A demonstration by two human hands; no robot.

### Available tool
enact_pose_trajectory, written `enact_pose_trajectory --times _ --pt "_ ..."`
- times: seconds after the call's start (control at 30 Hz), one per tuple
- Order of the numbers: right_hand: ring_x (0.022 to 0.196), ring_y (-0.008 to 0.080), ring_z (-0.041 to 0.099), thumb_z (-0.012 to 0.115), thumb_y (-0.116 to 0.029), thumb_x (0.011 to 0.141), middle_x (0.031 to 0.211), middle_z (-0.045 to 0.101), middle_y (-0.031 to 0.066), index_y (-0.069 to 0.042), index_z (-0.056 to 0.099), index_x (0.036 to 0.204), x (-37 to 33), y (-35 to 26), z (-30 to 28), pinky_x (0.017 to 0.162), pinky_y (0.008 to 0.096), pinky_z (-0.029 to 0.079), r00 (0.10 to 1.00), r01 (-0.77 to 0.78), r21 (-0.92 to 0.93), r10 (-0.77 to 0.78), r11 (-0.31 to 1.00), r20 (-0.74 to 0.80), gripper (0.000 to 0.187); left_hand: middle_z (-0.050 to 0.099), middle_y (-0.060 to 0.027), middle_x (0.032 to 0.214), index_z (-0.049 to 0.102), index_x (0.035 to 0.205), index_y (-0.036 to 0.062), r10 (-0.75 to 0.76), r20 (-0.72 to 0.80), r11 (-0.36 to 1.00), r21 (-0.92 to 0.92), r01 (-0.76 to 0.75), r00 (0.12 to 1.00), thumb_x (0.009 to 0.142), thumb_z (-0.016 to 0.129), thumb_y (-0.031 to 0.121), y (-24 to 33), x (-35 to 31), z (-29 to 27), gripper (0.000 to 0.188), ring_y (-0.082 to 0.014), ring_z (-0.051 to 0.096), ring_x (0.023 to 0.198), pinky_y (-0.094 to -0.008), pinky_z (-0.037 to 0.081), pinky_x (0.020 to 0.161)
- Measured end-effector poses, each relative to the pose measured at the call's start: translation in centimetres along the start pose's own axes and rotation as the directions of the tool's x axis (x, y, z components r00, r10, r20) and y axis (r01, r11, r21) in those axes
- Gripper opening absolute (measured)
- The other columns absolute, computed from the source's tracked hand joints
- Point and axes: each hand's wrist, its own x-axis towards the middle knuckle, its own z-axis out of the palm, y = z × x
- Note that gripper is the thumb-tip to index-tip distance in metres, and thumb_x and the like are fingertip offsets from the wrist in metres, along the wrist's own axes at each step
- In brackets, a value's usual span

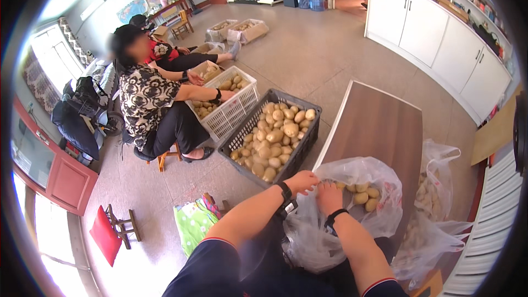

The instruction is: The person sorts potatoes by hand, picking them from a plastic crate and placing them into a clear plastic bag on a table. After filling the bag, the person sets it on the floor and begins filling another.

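On the brown wood-grain table in front of me lies a clear plastic bag point(379, 171) with several potatoes point(363, 193) in it. My left hand point(302, 182) is closed at the bag's left rim, its fingertips pinching the film. Right beside it, my right hand point(330, 200) has its fingers bent together over the same edge, gripping the plastic; its fingertips are partly hidden. The loose near part of the bag point(311, 239) hangs down toward my lap. Beyond my left hand, a black crate point(231, 153) full of potatoes stands on the floor.
The brown table point(379, 121) stretches away ahead. At its right are filled plastic bags point(434, 187). A seated person point(146, 96) reaches into a white crate point(234, 109) of potatoes; another sits behind. A red-seated stool point(107, 236) stands left, white cabinets point(423, 27) far right.
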Motion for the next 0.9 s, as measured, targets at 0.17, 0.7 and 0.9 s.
enact_pose_trajectory --times 0.17,0.7,0.9 --pt "0.095 0.0328 0.060 0.068 -0.024 0.075 0.097 0.064 0.0135 -0.007 0.059 0.107 -0.9 0.4 -1.7 0.080 0.0453 0.049 0.998 -0.069 0.139 0.068 0.988 0.010 0.038 0.059 -0.0066 0.109 0.060 0.115 0.0079 -0.038 -0.073 0.996 0.078 0.043 0.997 0.090 0.060 0.033 0.5 0.3 -0.3 0.035 -0.0207 0.061 0.094 -0.0371 0.054 0.073" --pt "0.090 0.0403 0.063 0.049 -0.034 0.098 0.092 0.067 0.0227 0.002 0.062 0.103 0.4 -1.6 -5.7 0.078 0.0427 0.049 0.964 -0.058 0.820 0.245 0.569 -0.102 0.038 0.065 -0.0103 0.090 0.056 0.112 0.0057 0.091 0.199 0.943 -0.332 -0.021 0.976 0.098 0.051 0.041 3.0 -4.0 0.3 0.038 -0.0236 0.067 0.070 -0.0319 0.055 0.061" --pt "0.097 0.0380 0.062 0.055 -0.021 0.092 0.109 0.063 0.0182 -0.005 0.060 0.110 -0.8 2.2 -4.0 0.080 0.0450 0.051 0.959 -0.081 0.488 0.201 0.869 -0.198 0.025 0.063 -0.0117 0.090 0.052 0.113 0.0050 0.090 -0.110 0.865 -0.484 -0.132 0.990 0.099 0.053 0.036 2.7 -3.3 -1.8 0.034 -0.0240 0.066 0.070 -0.0344 0.057 0.062"
